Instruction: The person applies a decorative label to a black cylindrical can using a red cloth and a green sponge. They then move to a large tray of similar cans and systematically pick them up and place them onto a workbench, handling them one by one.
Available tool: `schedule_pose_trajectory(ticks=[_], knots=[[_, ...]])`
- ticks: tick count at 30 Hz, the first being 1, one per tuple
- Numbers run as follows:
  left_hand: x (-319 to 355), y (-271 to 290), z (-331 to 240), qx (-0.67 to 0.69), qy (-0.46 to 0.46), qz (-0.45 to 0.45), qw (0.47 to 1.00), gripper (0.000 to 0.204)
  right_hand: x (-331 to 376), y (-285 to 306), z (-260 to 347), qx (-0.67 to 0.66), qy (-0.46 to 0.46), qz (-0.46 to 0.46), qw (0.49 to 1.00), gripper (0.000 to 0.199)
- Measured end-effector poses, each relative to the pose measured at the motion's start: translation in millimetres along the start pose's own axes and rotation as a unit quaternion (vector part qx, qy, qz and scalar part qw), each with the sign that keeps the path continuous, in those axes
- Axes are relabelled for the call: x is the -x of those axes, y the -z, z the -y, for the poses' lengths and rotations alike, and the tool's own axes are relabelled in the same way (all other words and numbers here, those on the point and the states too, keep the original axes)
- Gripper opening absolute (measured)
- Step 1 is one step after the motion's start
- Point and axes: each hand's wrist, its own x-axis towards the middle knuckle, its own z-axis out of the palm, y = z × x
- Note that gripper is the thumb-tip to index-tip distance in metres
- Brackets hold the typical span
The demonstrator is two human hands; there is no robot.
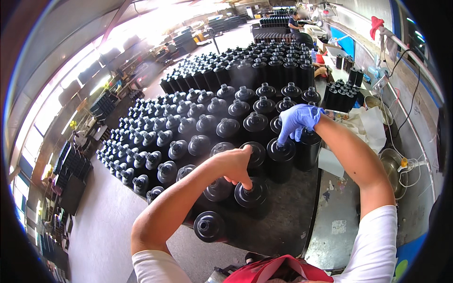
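Observation:
Many black bottles with rounded shoulders and short open necks stand upright in close rows on a dark tabletop [283,212]. My bare left hand [234,165] grips two of them by their necks. Its thumb is at the mouth of the nearer bottle [252,197], and a finger is at that of the bottle behind [257,155]. My right hand [298,120], in a blue glove, has its fingertips at the neck of another bottle [281,154]. Its other fingers come down beside a bottle [307,153] to the right; their tips are partly hidden. A single bottle [209,227] stands at the near corner.
Behind lies another dense block of black bottles [222,73]. A bench to the right bears a smaller group of black bottles [340,94] and white sheets [373,125]. A metal bowl [392,170] and a pipe rail line the right wall. Another person [295,22] sits far back.

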Motion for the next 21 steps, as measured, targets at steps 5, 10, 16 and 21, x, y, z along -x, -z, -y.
schedule_pose_trajectory(ticks=[5, 10, 16, 21], knots=[[-16.2, -4.1, 14.1, 0.109, -0.024, 0.000, 0.994, 0.048, -9.4, -6.3, -5.5, -0.057, 0.048, -0.016, 0.997, 0.074], [-3.6, -11.1, 9.2, 0.122, -0.052, -0.025, 0.991, 0.070, 26.9, -38.0, -24.8, -0.169, 0.125, -0.086, 0.974, 0.086], [-2.0, -24.1, -36.2, 0.088, -0.085, -0.034, 0.992, 0.034, 130.6, -86.9, -65.1, -0.245, 0.215, -0.236, 0.915, 0.059], [-6.1, -31.9, -112.4, 0.082, -0.133, 0.031, 0.987, 0.062, 179.9, -122.7, -142.2, -0.229, 0.091, -0.214, 0.945, 0.035]])
